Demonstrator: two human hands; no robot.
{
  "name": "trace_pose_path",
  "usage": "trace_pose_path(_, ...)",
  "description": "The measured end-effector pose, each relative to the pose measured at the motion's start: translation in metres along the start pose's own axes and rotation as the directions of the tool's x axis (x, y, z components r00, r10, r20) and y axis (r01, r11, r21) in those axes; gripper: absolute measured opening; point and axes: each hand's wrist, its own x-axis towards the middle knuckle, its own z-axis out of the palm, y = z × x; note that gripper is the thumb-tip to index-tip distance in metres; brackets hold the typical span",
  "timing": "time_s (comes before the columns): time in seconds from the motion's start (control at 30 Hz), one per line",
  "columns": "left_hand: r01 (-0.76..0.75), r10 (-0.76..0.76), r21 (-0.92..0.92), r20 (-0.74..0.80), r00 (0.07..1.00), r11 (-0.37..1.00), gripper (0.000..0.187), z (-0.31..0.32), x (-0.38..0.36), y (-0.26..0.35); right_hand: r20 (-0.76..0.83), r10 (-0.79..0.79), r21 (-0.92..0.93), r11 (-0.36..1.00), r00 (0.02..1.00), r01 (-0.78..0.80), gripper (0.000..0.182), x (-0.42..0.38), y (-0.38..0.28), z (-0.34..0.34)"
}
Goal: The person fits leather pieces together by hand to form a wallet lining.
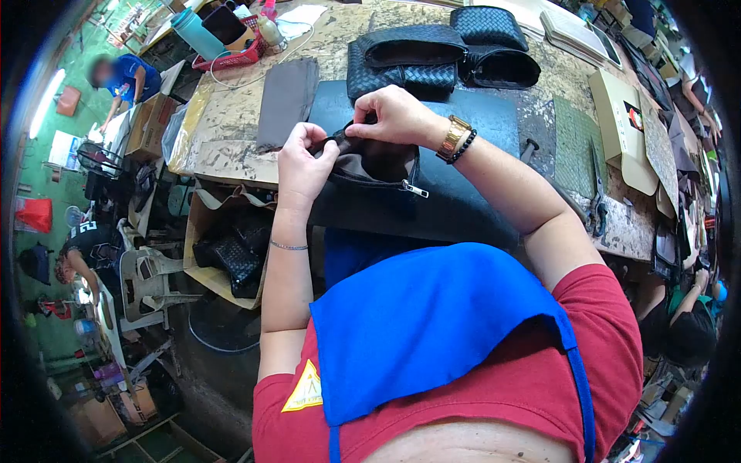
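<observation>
A black zippered pouch is held open over the table's near edge, its dark lining showing and a silver zipper pull hanging at its right end. My left hand pinches the pouch's rim at its left end. Close beside it, my right hand grips the same rim from above, thumb and fingers pressed together. Just beyond my hands lie several black woven-leather pouches, some with their openings facing me. Under the pouch is a dark smooth board.
A dark flat sheet lies left on the worn table. Behind it stands a red basket with a blue bottle. Scissors, a hammer and a cardboard box are at right. Other people sit at both sides.
</observation>
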Motion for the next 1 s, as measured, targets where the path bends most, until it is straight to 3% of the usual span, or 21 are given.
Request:
trace_pose_path(0.17,0.104,-0.097,-0.021,0.219,0.971,0.994,0.024,-0.005,0.008,0.001,-0.015,-0.017,-0.014,1.0,1.0,0.017,0.028,-0.002,0.0,0.003)
trace_pose_path(0.27,0.096,-0.102,0.038,0.228,0.968,0.995,0.027,-0.008,0.013,-0.004,-0.231,-0.227,-0.054,0.974,0.946,0.22,0.025,-0.01,0.006,0.009)
trace_pose_path(0.5,0.058,-0.071,0.071,0.188,0.98,0.996,0.023,-0.004,0.01,0.002,-0.193,0.076,-0.006,0.997,0.978,-0.079,0.025,-0.024,-0.004,-0.001)
trace_pose_path(1.0,0.037,-0.062,0.112,0.222,0.973,0.993,0.021,0.0,0.015,0.001,-0.188,0.097,-0.033,0.994,0.977,-0.105,0.023,-0.017,0.003,0.005)
